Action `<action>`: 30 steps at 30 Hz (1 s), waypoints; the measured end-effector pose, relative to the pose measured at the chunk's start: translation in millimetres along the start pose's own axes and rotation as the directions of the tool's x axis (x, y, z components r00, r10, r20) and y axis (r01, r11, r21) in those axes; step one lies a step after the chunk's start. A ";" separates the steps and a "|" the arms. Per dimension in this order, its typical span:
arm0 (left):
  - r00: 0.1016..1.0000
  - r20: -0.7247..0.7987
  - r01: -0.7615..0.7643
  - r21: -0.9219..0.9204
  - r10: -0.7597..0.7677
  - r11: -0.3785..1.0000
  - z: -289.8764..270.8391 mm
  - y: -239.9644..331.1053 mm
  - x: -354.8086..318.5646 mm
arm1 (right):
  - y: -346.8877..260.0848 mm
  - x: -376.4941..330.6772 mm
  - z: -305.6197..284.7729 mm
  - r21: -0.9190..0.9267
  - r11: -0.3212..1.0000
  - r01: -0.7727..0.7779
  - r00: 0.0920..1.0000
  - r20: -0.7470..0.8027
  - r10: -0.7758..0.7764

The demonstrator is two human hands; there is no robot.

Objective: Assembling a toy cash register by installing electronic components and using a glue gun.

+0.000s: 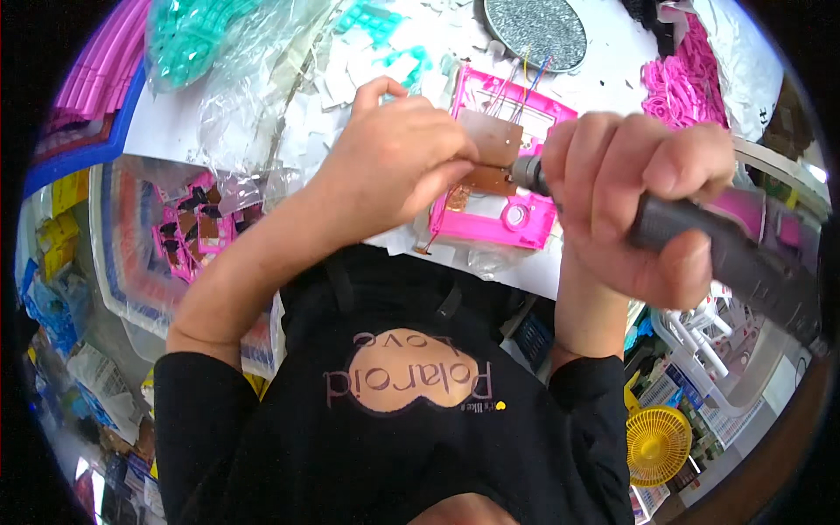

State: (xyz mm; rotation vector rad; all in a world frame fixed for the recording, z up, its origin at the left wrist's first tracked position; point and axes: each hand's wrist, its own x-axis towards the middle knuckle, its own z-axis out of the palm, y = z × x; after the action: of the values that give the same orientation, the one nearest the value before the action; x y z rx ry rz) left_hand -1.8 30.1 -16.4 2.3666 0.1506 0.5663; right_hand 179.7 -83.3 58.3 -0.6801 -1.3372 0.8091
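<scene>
A pink plastic housing (pixel 535 229) lies on the white table in front of me, with brown circuit boards (pixel 494 138) on it and thin coloured wires at its far end. My right hand (pixel 634 188) is wrapped round a black electric screwdriver (pixel 731 249), held slantwise with its nose over the boards at the housing's middle. The bit's tip is too small to make out. From the left, my left hand (pixel 394 153) reaches over the housing, thumb and forefinger closed at the boards' edge. Its fingers partly hide the housing's left side.
A round speckled grey plate (pixel 538 31) lies at the back. Green parts in clear plastic (pixel 206 39) and white scraps are at the far left. Pink parts (pixel 687 87) are heaped at the right. Below the table's left edge stands a bin (pixel 109 236) with pink pieces.
</scene>
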 end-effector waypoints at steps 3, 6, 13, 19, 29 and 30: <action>1.000 0.002 0.028 -0.023 -0.028 0.999 3.2 1.1 -3.1 | -8.0 -13.1 2.7 -0.063 0.998 -0.027 0.997 -0.080 0.022; 0.999 -0.036 0.033 0.016 -0.033 0.999 4.6 -6.7 -3.4 | 0.6 -28.0 -2.5 -0.078 0.997 -0.019 0.979 -0.205 0.002; 0.969 -0.185 -0.099 0.306 0.161 0.947 -3.1 -35.7 90.3 | 22.3 -33.9 -12.5 -0.106 0.993 -0.053 0.936 -0.351 0.013; 0.996 0.008 -0.078 0.507 0.086 0.859 27.1 -64.5 179.2 | 21.8 -33.5 -8.8 -0.057 0.998 0.004 0.905 -0.424 -0.028; 0.995 -0.042 -0.052 0.524 0.087 0.850 54.4 -66.5 166.9 | 16.4 -51.1 -2.7 -0.040 0.998 -0.054 0.927 -0.373 0.036; 0.989 -0.091 -0.063 0.478 0.120 0.876 46.9 -62.2 158.2 | 18.5 -52.1 -1.5 -0.037 0.998 -0.053 0.930 -0.366 0.036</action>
State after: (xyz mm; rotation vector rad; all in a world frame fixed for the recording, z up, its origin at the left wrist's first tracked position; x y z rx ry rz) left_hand 163.6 89.4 -31.8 2.8281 0.2564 0.7899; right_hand 176.5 -115.8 13.6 -0.8554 -1.0064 0.6499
